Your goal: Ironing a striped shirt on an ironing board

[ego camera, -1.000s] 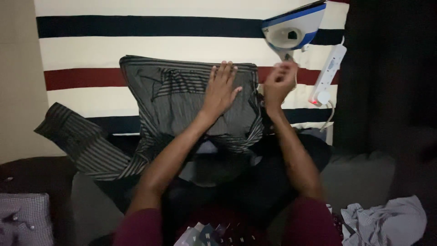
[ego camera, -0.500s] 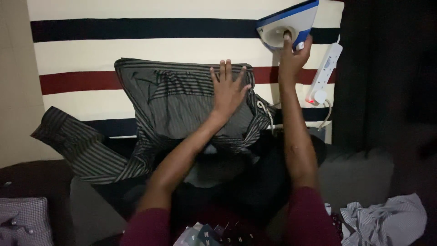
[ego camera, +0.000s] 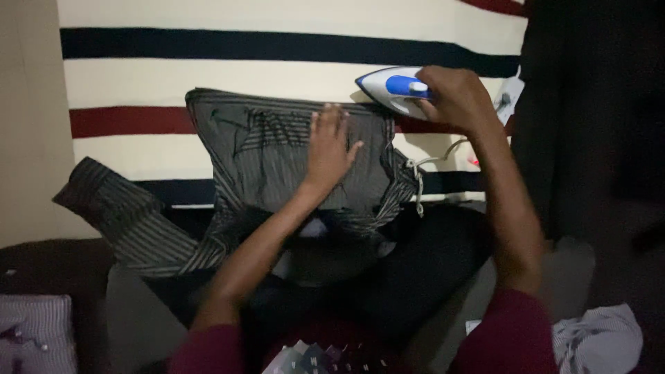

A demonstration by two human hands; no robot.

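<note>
Your left hand lies flat on the dark striped shirt, palm down, fingers spread and pointing to 12 o'clock. It presses on the right half of the flat panel, just below the panel's top edge.

Your right hand is curled tight around the handle of the blue-and-white iron. The iron sits at 1 o'clock from your left hand, nose pointing to 9 o'clock, soleplate down. Its tip is at the shirt's top right corner; you can't tell whether it touches the fabric or just the cloth beside it. The white cord trails from under your right wrist toward 6 o'clock and loops beside the shirt's right edge.

The shirt lies spread on a cream cover with navy and red stripes. One sleeve hangs off toward 8 o'clock, over the cover's edge and onto the dark surface below. The lower hem is bunched toward your lap at 6 o'clock.

Both forearms are bare, with maroon sleeves pushed up above the elbow.

A crumpled light striped garment sits at 4 o'clock, well apart from the shirt. A checked fabric piece sits at 8 o'clock in the frame corner. The right side of the frame is dark; no detail is readable there.
</note>
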